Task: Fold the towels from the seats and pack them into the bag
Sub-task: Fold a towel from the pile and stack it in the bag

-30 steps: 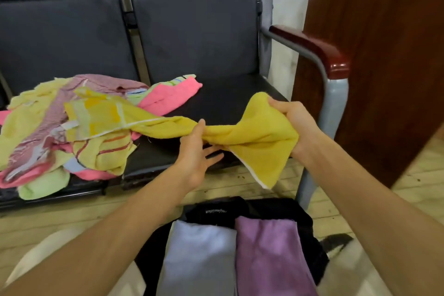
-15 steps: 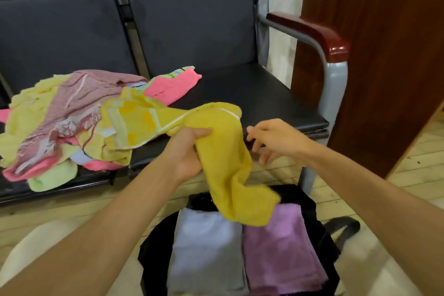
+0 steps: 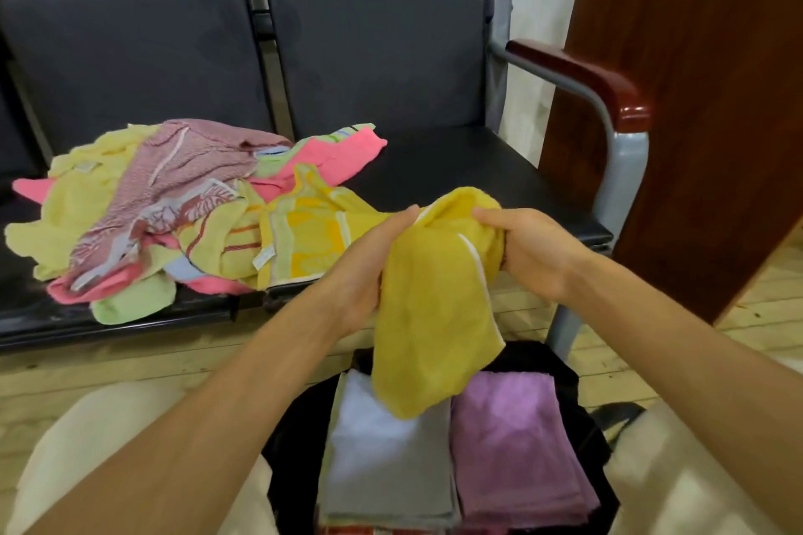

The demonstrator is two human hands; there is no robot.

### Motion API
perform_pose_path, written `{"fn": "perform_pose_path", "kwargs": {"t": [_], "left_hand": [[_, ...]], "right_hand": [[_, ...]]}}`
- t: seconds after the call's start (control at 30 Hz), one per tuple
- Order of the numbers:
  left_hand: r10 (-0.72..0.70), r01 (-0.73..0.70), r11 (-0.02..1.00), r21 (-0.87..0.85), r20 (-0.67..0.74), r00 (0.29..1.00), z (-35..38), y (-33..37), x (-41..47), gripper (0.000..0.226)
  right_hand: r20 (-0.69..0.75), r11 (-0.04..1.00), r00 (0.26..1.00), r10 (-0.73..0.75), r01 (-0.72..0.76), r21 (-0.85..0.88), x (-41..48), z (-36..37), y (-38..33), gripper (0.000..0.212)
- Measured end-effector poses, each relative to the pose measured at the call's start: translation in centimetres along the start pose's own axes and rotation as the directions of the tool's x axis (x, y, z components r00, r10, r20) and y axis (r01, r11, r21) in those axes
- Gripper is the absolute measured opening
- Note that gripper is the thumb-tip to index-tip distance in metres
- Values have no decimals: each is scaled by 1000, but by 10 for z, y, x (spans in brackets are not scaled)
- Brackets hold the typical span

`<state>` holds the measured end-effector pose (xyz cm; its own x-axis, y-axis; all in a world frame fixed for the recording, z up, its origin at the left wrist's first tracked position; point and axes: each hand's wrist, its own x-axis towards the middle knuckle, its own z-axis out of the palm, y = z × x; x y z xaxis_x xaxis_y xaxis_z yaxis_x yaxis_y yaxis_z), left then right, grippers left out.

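We hold the yellow towel [image 3: 434, 308] up between both hands, in front of the seat edge and above the open black bag [image 3: 560, 365] that sits on the floor between our knees. Our left hand [image 3: 369, 265] grips the towel's upper left part, fingers curled into the cloth with the thumb on top; our right hand [image 3: 530, 248] clutches the bunched upper right corner, fingers wrapped round the fabric. From this hold the towel hangs down in a long fold, its white-edged hem running down the right side, and its lower end droops over the pale grey-white folded towel [image 3: 382, 460] already lying in the bag. Just beside that one, on the right, lies a folded purple towel [image 3: 517, 443], the two touching along their inner edges. On the dark seats [image 3: 456, 169] ahead, to the left, lies the loose pile of towels [image 3: 165, 213]: pink, pale yellow, light green, a mauve patterned one and a yellow checked one whose near edge reaches almost to our left hand. The right seat ends in a metal frame with a reddish wooden armrest [image 3: 582, 78], and a brown wooden panel [image 3: 704, 109] stands beyond it.
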<state>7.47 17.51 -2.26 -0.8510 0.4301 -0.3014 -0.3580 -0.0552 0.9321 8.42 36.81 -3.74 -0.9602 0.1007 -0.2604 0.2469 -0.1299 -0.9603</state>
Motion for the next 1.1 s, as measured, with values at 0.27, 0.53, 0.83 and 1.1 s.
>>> {"fn": "perform_pose_path", "kwargs": {"t": [0.27, 0.53, 0.83, 1.1], "left_hand": [[103, -33, 928, 370, -169, 980, -7, -29, 11, 42], [-72, 87, 932, 351, -57, 996, 0, -42, 3, 44], [147, -87, 622, 779, -6, 989, -3, -37, 1, 35], [125, -79, 856, 510, -56, 991, -5, -32, -7, 32]], "right_hand": [[-7, 997, 1000, 15, -14, 75, -10, 4, 19, 47], [-39, 996, 998, 54, -56, -64, -15, 19, 31, 20], [20, 991, 992, 126, -126, 51, -26, 28, 29, 24], [52, 997, 996, 77, -75, -31, -33, 29, 22, 25]]}}
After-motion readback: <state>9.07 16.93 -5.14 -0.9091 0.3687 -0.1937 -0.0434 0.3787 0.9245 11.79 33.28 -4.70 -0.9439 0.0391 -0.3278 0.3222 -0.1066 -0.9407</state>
